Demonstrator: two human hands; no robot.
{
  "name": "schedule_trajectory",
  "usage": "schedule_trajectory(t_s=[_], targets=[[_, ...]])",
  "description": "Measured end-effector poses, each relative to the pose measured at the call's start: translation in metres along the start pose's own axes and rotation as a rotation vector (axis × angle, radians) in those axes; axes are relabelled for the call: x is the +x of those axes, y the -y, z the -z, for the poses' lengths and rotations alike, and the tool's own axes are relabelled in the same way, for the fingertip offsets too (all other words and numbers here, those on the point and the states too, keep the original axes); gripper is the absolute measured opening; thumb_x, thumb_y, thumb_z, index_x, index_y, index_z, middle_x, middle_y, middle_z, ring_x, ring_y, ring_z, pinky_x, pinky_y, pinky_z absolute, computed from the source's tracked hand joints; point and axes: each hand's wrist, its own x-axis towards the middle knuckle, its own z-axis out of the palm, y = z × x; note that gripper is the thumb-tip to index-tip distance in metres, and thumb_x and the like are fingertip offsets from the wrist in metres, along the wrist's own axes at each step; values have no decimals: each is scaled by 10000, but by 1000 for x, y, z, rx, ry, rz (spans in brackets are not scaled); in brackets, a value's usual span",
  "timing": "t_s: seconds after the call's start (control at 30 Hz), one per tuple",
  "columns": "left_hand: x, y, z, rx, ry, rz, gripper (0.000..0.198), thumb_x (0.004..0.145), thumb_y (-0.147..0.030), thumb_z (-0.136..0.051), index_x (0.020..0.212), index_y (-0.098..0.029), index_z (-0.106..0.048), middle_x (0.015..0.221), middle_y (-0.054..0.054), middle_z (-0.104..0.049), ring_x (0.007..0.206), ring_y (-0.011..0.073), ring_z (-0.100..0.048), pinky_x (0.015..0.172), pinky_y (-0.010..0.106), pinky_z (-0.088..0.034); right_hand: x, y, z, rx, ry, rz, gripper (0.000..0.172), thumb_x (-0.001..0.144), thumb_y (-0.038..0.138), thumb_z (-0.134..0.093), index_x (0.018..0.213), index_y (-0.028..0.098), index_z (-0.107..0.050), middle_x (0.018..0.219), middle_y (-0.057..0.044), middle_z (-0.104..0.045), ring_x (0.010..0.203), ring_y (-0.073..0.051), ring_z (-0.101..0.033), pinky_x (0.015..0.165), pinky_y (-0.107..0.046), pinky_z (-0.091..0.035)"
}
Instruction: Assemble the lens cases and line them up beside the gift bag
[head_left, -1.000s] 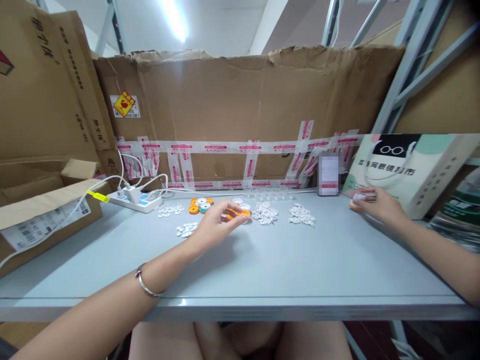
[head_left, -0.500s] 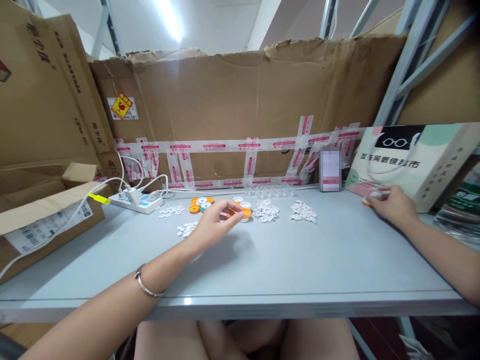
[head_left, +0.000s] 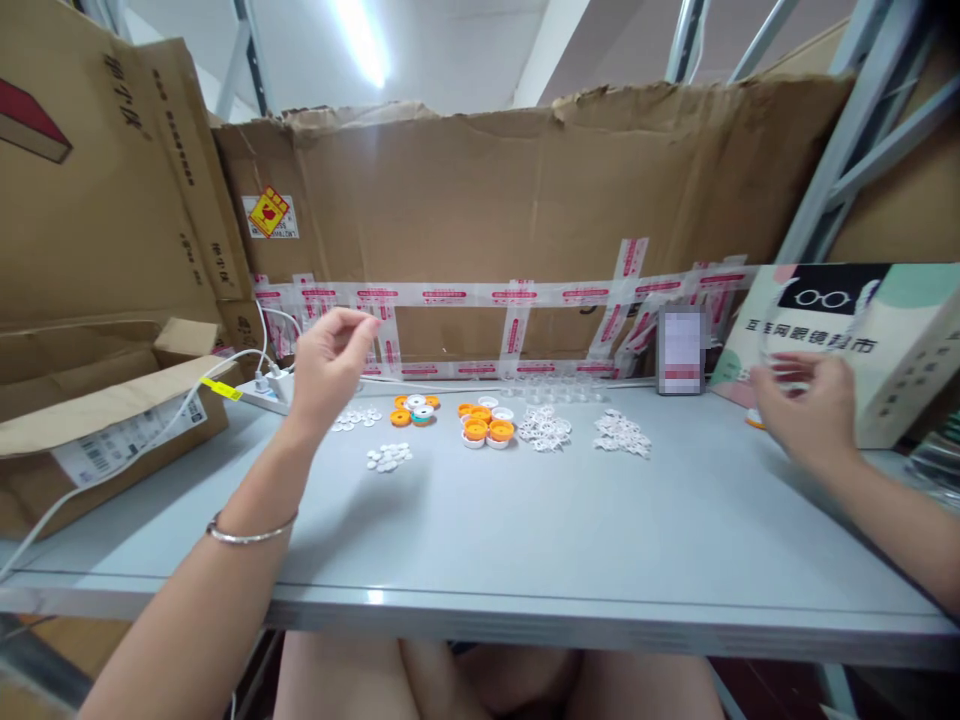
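Hovering left hand [head_left: 330, 355], orange caps [head_left: 487, 428] nearby

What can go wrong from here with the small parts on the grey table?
1. Raised left hand hovers by the loose small white discs; coming down carelessly, it could scatter them.
2. The white ring pile lies right beside the orange and white round caps; they may mix.

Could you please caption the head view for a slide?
Left hand raised, right hand beside printed box, orange plastic caps on grey table.
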Motion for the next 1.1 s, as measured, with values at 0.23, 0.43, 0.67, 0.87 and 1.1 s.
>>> schedule_trajectory(t_s=[0.23,0.43,0.67,0.87,1.1], targets=[[17,52,25,615,484,135,159,724,-259,-508,766,-161,-627,783,40,-666,724,162,-595,613,216,-425,-28,110,-25,341,466,204,166,728,305,-533,847,191,-542,839,-65,-600,746,-178,-576,660,-309,-466],[9,82,8,839,895,139,145,629,-167,-546,730,-169,-650,801,59,-690,741,181,-614,602,211,-408,-71,163,-37,393,671,584,169,805,285,-463,922,202,-552,908,-74,-612,836,-202,-579,763,-347,-460],[6,97,-1,888,934,123,121,590,-126,-562,672,-159,-644,747,68,-684,704,190,-608,582,224,-392,-88,150,-33,396,842,395,194,808,332,-469,899,197,-574,885,-66,-641,828,-204,-594,718,-331,-473],[3,78,-5,859,897,98,101,616,-115,-526,617,-145,-623,680,67,-667,650,175,-590,569,224,-383,-86,147,-37,430,835,228,221,778,371,-492,847,181,-582,834,-66,-647,782,-196,-594,735,-340,-468],[-27,-1,-47,252,1043,-167,114,728,-193,-519,749,-173,-629,769,21,-663,713,136,-583,647,214,-410,-91,144,-43,444,895,206,220,768,375,-507,835,181,-588,799,-48,-655,721,-172,-593,703,-319,-474]])
